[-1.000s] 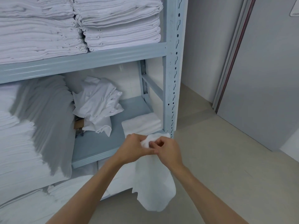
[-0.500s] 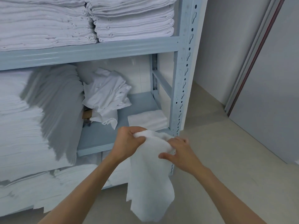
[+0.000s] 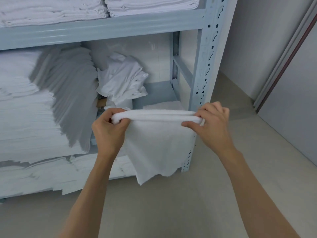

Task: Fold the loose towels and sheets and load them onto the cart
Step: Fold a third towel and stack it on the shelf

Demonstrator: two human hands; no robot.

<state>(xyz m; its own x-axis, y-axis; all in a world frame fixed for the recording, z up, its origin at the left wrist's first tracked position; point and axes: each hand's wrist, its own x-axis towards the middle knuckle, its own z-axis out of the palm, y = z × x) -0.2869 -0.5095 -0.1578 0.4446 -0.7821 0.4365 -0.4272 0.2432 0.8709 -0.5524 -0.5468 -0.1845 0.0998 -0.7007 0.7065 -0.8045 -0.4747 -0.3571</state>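
Note:
A small white towel (image 3: pixel 157 143) hangs in front of the grey-blue shelf rack (image 3: pixel 204 69), stretched flat along its top edge. My left hand (image 3: pixel 109 129) grips the towel's left top corner and my right hand (image 3: pixel 212 124) pinches its right top corner. The lower edge hangs loose and uneven above the floor. Behind it, a folded white towel (image 3: pixel 163 105) lies on the middle shelf, partly hidden. A crumpled white sheet (image 3: pixel 121 79) sits further back on the same shelf.
Tall stacks of folded white linen (image 3: pixel 30 103) fill the left of the rack and the top shelf (image 3: pixel 103 7). More linen lies on the bottom level (image 3: pixel 42 176). Beige floor (image 3: pixel 171 212) spreads to the right, up to a grey door panel (image 3: pixel 291 109). No cart is in view.
My hands have moved apart along the towel's top edge, spreading it from a bunched drape into a wide flat hang. The view has shifted closer to the rack.

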